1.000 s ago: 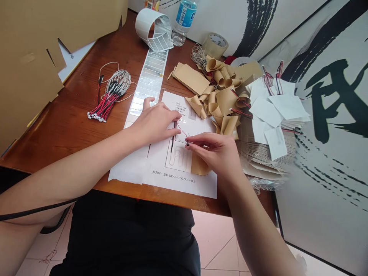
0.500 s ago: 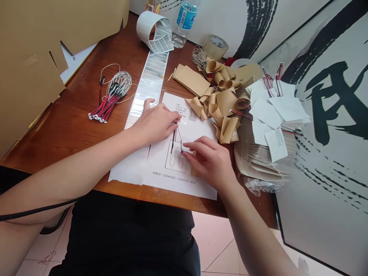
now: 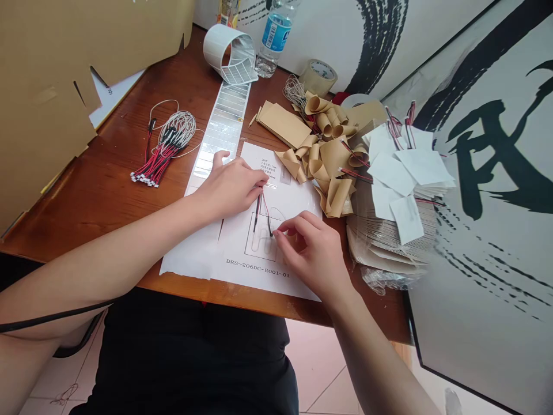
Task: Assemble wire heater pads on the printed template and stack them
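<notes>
My left hand (image 3: 233, 185) lies over a printed sheet (image 3: 235, 242), its thumb and index finger closed on the upper end of a thin wire lead (image 3: 268, 216). Red and black strands run from these fingertips down over the outline drawn on the paper. One strand ends in a dark sleeve beside my right hand (image 3: 313, 251). The thumb and index finger of that hand are pinched together at the sleeve's end, and a fine pale wire curves up nearby. What lies under the left palm is hidden.
To the left lies a bundle of red-black leads (image 3: 166, 150). A label strip (image 3: 222, 121) runs back to its roll (image 3: 228, 55), beside a water bottle (image 3: 274, 37). Curled brown papers (image 3: 326, 155) and a stack of white pieces (image 3: 395, 184) stand at the right.
My right thumb and index finger, slightly apart before, have come together at the sleeve's end. My left hand keeps its hold on the lead. The view has shifted slightly.
</notes>
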The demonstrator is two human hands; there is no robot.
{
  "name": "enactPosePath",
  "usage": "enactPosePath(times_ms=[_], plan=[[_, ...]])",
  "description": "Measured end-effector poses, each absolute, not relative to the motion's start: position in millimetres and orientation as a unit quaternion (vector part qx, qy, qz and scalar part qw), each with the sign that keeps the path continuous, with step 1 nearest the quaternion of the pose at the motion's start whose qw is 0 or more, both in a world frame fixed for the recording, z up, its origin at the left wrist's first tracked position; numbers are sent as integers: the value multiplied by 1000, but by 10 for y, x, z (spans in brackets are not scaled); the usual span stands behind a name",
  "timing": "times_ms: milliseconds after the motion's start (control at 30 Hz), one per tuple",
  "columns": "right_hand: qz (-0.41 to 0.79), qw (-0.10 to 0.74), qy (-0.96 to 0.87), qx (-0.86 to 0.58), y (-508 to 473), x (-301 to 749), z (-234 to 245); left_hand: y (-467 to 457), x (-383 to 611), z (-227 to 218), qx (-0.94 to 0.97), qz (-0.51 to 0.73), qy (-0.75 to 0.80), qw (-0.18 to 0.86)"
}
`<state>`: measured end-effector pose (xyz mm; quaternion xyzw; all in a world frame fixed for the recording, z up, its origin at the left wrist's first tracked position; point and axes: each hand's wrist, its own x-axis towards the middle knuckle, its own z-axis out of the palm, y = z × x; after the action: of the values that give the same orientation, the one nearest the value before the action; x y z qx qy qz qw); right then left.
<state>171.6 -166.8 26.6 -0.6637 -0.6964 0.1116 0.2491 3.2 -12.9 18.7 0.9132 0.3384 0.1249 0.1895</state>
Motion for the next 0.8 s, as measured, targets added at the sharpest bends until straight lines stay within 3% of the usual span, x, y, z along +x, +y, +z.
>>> enactPosePath(times_ms=[167,433,800], plan=[[176,166,-671,-700,-1589,1646,301,-126,31,183,915,119,339,182],[244,115,-608,-747,-1469,1580,378,-123,31,175,915,123,337,186],[218,110,-609,-755,-1464,1562,379,-126,34,169,913,129,335,196]])
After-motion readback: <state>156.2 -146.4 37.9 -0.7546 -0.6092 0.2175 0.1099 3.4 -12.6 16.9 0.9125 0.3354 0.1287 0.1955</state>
